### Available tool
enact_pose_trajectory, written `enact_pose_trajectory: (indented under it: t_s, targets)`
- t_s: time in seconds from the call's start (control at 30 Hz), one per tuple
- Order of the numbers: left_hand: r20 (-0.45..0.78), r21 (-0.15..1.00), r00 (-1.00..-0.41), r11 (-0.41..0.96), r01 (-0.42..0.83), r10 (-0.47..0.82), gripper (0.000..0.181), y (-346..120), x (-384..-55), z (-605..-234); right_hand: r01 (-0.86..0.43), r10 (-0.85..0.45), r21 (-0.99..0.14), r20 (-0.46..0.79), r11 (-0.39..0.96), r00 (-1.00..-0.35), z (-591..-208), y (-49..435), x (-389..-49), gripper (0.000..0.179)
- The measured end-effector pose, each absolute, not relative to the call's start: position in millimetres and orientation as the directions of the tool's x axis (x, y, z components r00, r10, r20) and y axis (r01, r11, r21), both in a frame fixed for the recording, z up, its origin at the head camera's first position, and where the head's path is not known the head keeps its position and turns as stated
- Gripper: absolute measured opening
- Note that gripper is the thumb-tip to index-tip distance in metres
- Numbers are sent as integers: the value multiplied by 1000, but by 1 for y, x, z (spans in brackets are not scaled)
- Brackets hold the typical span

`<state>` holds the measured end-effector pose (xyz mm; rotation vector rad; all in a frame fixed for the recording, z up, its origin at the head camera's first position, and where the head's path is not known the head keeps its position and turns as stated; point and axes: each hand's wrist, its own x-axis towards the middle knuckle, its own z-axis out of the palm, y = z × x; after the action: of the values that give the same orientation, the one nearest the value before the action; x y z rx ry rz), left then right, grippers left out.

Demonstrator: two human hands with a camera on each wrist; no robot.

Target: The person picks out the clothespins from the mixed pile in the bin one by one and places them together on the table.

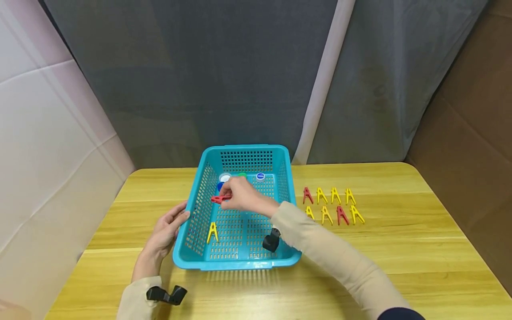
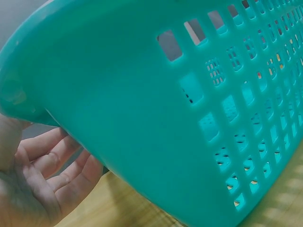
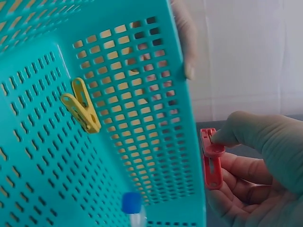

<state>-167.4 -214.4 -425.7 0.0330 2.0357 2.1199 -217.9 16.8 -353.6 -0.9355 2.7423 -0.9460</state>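
Observation:
A blue-green plastic basket (image 1: 236,265) with slotted walls stands on the table. At its left side, my left hand (image 1: 166,229) grips the rim, the thumb lying on top; in the left wrist view its fingers curl along the outside of the basket. My right hand (image 1: 244,196) pinches a red clothespin (image 3: 213,158) over the basket, close to the left wall. A yellow clothespin (image 1: 213,226) lies inside on the basket floor, near the front left. Toward the far end inside sit a white cap (image 1: 225,177), a blue cap (image 1: 220,186) and a blue-and-white cap (image 1: 260,177). A green piece (image 1: 242,175) is partly hidden behind my right hand.
Right of the basket, several yellow clothespins (image 1: 335,195) and two red ones lie in two rows on the wooden table (image 1: 400,249). My right sleeve (image 1: 332,258) crosses the basket's right rim. A grey cloth (image 1: 248,89) hangs behind the table.

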Motion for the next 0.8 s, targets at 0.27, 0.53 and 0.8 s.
enact_pose_trajectory:
  t_s: [0.27,0.53,0.8]
  targets:
    - [-107,993,-980,-29,-114,167,58,-215,-167,-427,-575,-591,-571,184,586,-786,-346,36,-208,13]
    - [-112,991,-980,-50,-121,165,59,-214,-167,-426,-593,-555,-572,266,567,-788,-336,62,-199,17]
    - [-96,993,-983,-48,-104,157,57,-214,-168,-431,-621,-535,-553,333,556,-776,-327,88,-189,16]
